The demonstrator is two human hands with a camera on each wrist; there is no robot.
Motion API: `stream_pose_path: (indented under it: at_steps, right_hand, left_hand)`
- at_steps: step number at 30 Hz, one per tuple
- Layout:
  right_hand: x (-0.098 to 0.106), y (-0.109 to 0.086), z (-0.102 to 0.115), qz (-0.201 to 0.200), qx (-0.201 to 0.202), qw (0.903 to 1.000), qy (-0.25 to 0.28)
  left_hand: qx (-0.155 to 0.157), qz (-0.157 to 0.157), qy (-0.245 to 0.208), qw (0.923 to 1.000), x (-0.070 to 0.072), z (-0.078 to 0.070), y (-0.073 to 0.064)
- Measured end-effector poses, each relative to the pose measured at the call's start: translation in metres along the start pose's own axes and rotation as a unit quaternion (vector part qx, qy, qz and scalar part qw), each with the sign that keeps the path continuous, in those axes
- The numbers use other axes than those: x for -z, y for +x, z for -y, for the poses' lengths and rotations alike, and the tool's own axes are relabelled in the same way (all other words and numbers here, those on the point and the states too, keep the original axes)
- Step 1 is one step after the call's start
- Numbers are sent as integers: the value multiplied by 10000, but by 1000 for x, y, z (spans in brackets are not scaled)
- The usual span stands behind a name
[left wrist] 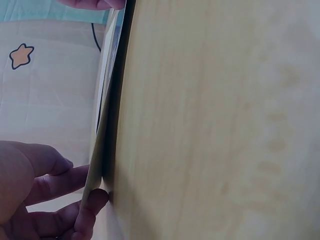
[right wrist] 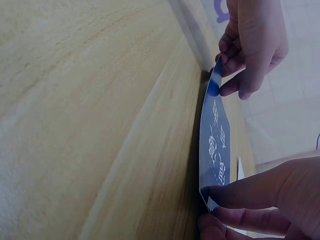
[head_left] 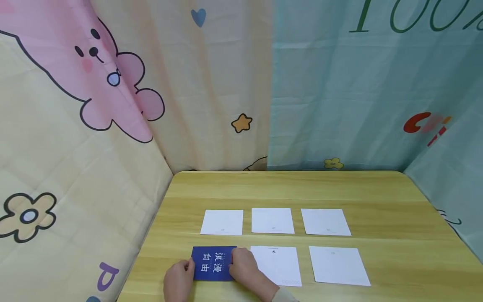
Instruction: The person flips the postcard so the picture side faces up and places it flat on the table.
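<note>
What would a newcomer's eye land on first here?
Probably the blue card, pinched at its sides by the left hand and right hand at the near row's left end. Five white cards complete two rows on the wooden table. A pink cartoon animal looms at the head view's upper left.

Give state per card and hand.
Blue card: lettered face up, held, slightly bowed
Left hand: pinching blue card's left side
Right hand: pinching blue card's right side
Far-left white card: flat
Far-middle white card: flat
Far-right white card: flat
Near-middle white card: flat, partly hidden
Near-right white card: flat
</note>
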State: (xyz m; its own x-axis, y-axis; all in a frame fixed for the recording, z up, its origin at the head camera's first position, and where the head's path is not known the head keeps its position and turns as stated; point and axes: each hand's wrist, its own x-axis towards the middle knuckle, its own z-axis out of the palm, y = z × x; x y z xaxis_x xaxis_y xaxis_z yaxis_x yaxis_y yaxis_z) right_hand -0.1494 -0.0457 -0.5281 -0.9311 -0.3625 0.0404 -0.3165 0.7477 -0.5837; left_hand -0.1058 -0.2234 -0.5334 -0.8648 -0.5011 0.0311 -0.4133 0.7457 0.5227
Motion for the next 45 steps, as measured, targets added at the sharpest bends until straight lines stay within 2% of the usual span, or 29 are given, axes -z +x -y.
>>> stream_pose_path:
  at_steps: [7, 16, 22, 28, 36, 45]
  right_hand:
    - [1, 1, 0, -78, 73, 9999, -124]
    - [1, 2, 0, -15, 2, 9998, -210]
    - [-1, 2, -1, -158, 33, 9996, -246]
    - [-4, 0, -2, -250, 26, 9994, -220]
    - [-7, -4, -1, -298, -77, 9995, -105]
    - [-10, -4, -2, -421, -9, 9989, -197]
  left_hand:
    - [-63, -40, 20, 10000, -1, -1, 2]
    - [79, 111, 81, 9999, 0, -3, 4]
    - [-22, 74, 161, 9998, 0, -2, 4]
    - [-180, 30, 437, 9989, 1, -2, 1]
    - [-173, 281, 536, 9980, 3, 2, -1]
    - [-41, 349, 675, 9971, -1, 3, -1]
